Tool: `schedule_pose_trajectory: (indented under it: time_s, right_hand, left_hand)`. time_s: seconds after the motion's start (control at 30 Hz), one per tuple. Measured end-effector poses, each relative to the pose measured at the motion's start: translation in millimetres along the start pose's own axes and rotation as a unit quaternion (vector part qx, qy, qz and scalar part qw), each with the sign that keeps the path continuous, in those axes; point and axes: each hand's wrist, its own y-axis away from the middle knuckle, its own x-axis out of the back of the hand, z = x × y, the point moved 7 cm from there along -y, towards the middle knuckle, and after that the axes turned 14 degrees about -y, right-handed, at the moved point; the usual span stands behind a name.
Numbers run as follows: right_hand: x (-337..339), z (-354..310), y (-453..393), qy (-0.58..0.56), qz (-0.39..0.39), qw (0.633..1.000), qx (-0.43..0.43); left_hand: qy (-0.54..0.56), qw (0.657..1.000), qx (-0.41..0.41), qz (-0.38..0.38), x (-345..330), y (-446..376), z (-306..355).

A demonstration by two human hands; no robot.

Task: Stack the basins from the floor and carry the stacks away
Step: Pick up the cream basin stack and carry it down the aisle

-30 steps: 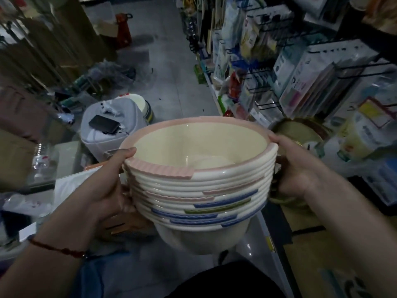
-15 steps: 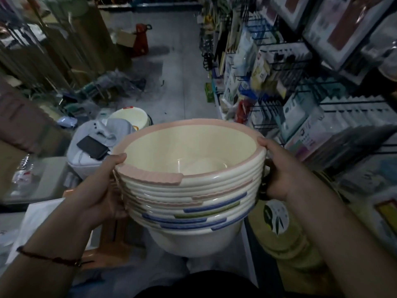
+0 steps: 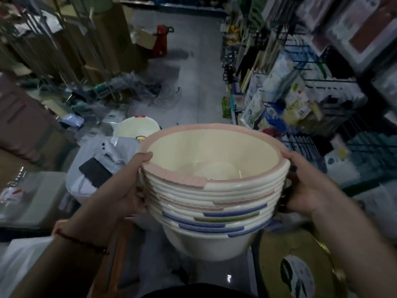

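A tall stack of cream basins (image 3: 214, 203) with pink, blue and green rim strips hangs in front of my chest, off the floor. My left hand (image 3: 122, 188) grips the stack's left side, thumb hooked over the pink top rim. On the opposite side my right hand (image 3: 305, 186) grips the rims, thumb on top and fingers hidden behind. Another cream basin (image 3: 135, 126) stands on the floor ahead, partly hidden behind a white box.
A white box (image 3: 92, 168) with a dark phone (image 3: 95, 172) on it sits left of the stack. Hanging goods on racks (image 3: 300, 89) line the right. Cartons and plastic clutter (image 3: 120, 87) crowd the left. The grey aisle floor (image 3: 193, 82) runs ahead toward a red object (image 3: 161, 40).
The view has tilted up and moved forward along the aisle. The stack stays held between both hands, and more of the floor basin shows ahead.
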Motion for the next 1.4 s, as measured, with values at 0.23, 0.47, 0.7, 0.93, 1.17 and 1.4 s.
schedule_pose_trajectory:
  time_s: [0.23,0.47,0.7,0.93,1.17,1.4]
  right_hand:
    - [-70.8,-22.9,-55.5,0.005,0.007,1.000,-0.024]
    - [-122.7,-64.6,-113.3,0.004,-0.038,0.998,-0.059]
    - [-156.7,-134.8,-206.9,0.019,-0.062,0.995,-0.074]
    - [-206.2,-235.0,-303.8,0.040,-0.076,0.994,-0.069]
    - [-295.4,-297.8,-359.7,0.151,-0.106,0.980,-0.074]
    - [-397.6,-303.7,-389.2,0.255,-0.127,0.954,-0.096]
  left_hand:
    - [-0.013,1.000,0.009,0.020,34.9,-69.8,70.6]
    - [-0.032,0.999,0.017,0.008,52.7,-128.0,130.1]
    - [-0.058,0.998,0.013,0.033,29.8,-196.1,214.6]
    - [-0.010,0.997,-0.019,0.070,-5.9,-262.1,290.1]
    - [0.088,0.988,-0.011,0.128,-4.2,-278.6,330.3]
    - [0.173,0.965,-0.010,0.198,38.6,-303.0,345.6]
